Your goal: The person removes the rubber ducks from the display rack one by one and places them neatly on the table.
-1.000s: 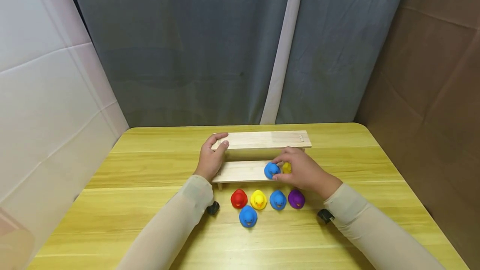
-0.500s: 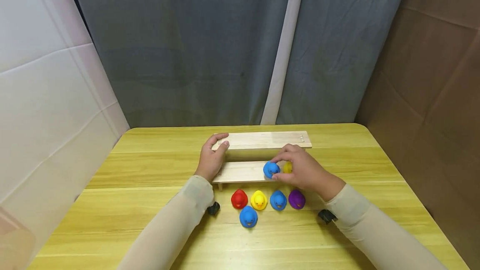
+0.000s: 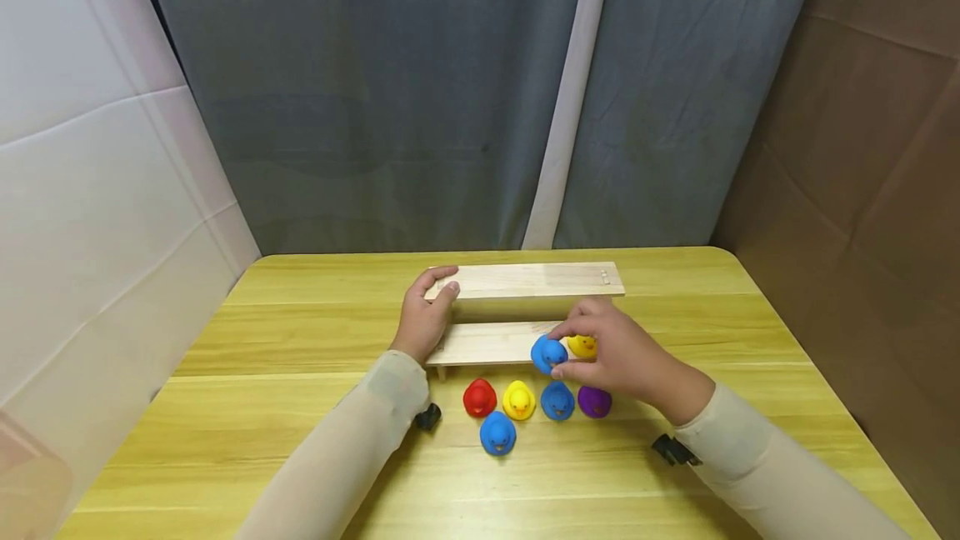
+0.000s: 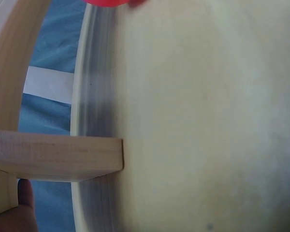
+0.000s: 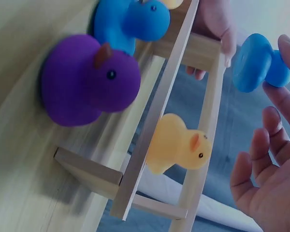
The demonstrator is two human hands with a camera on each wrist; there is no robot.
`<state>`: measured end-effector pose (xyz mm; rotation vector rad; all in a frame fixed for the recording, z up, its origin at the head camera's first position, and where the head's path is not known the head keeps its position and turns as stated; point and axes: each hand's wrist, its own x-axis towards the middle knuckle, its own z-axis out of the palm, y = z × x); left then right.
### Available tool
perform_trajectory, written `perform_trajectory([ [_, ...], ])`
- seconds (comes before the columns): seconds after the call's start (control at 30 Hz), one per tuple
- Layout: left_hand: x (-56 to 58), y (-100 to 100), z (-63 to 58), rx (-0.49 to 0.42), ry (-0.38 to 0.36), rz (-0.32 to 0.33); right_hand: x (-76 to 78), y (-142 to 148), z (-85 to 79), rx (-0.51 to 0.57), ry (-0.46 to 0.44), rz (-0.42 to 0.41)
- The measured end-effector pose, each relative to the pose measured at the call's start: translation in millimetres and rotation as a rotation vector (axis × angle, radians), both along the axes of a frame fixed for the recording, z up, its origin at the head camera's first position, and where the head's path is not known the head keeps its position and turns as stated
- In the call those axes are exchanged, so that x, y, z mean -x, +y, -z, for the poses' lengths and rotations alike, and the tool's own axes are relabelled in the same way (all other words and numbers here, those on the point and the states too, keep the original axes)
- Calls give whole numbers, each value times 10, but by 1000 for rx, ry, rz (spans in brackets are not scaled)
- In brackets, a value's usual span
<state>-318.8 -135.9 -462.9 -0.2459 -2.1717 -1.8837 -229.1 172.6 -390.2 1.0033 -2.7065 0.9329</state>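
A two-step wooden shelf [image 3: 536, 280] stands on the table, its left end held by my left hand [image 3: 422, 319], thumb in front and fingers over the top. Between thumb and index finger my right hand [image 3: 626, 355] pinches a blue toy duck [image 3: 548, 354], raised off the lower step [image 3: 480, 344]. The right wrist view shows that blue duck [image 5: 253, 63] clear of the wood, my other fingers [image 5: 261, 154] loosely bent. On the right of the lower step sits a yellow duck [image 3: 582, 347], partly covered by my right hand in the head view.
Before the shelf, a row on the table holds a red duck [image 3: 479, 398], a yellow duck [image 3: 518, 400], a blue duck [image 3: 557, 401] and a purple duck [image 3: 595, 402]. One more blue duck [image 3: 498, 433] sits nearer. Grey curtains [image 3: 360, 107] hang behind the table.
My right hand has drawn the blue duck toward me, away from its spot over the lower step, uncovering more of the yellow duck there. The left hand keeps its place.
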Motion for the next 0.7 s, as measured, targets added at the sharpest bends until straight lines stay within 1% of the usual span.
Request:
perform_trajectory([
  [0.17,-4,0,1,0,-9,-5,-89,4,24,4,-52,-39],
  [0.33,-13,4,-12,-2,-16,-4,-172,-14,54,12,-66,-59],
  [0.43,-23,4,-24,0,-20,-5,-218,-25,79,31,-98,-79],
  [0.57,-27,3,-29,-9,-29,3,-276,-32,114,31,-139,-97],
  [0.7,-25,5,-34,-19,-33,9,-325,-43,160,28,-155,-108],
])
